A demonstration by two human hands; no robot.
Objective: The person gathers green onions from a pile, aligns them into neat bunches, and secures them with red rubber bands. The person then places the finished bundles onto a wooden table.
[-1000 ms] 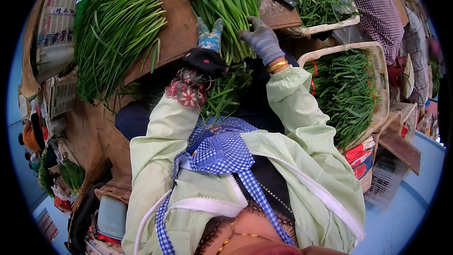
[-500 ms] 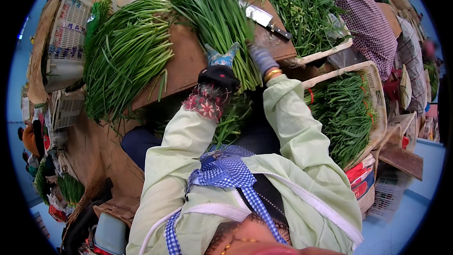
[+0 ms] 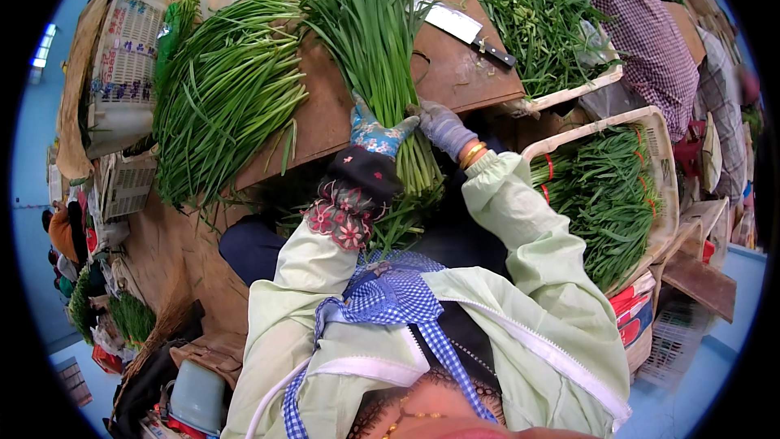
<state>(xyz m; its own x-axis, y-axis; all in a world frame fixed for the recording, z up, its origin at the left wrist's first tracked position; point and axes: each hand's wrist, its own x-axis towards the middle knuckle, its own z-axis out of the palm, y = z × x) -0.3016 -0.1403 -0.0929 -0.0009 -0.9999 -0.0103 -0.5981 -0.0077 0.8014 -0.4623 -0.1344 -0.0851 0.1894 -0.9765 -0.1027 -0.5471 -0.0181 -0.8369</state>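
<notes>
A long bunch of garlic chives [image 3: 370, 49] lies over the near edge of a brown board, its pale stem ends toward me. Wrapped around the lower stems is my left hand [image 3: 380, 132], in a blue flowered glove. My right hand [image 3: 447, 128], in a greyish-purple glove, is closed against the bunch's right side, with its fingertips at the stems. A thin dark loop sticks out from the leaves above it. A cleaver [image 3: 455, 26] with a black handle rests on the board to the right of the bunch.
A large chive pile [image 3: 231, 89] covers the board's left side. Loose greens [image 3: 528, 24] fill a tray at the far right. Nearer, a cream crate [image 3: 668, 162] holds chive bundles with red bands. A white crate [image 3: 122, 57] stands at the far left.
The bunch now stands straighter and more gathered between my hands. My left hand has moved down the stems, and my right hand has come down and in against their side.
</notes>
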